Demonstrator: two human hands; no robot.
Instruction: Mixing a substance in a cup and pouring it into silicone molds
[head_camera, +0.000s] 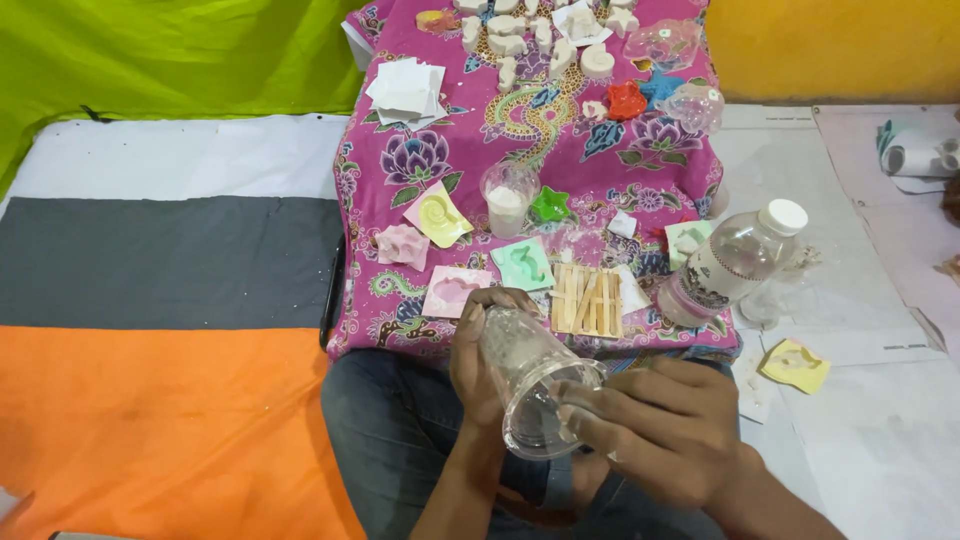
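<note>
Hands share one clear plastic cup (535, 375) tilted at the pink patterned cloth's (400, 190) near edge: left hand (480, 355) wraps it, right hand's (660, 425) fingers pinch its rim; one capped bottle (730, 262) lies right.

A clear plastic bottle (727, 262) with a white cap lies tilted at centre right of the frame, on the edge of the pink patterned cloth (400, 190). Around its lower half runs a label (705, 280), pale with dark print too small to make out. Nothing else in the frame shows as a package, sign or screen.
</note>
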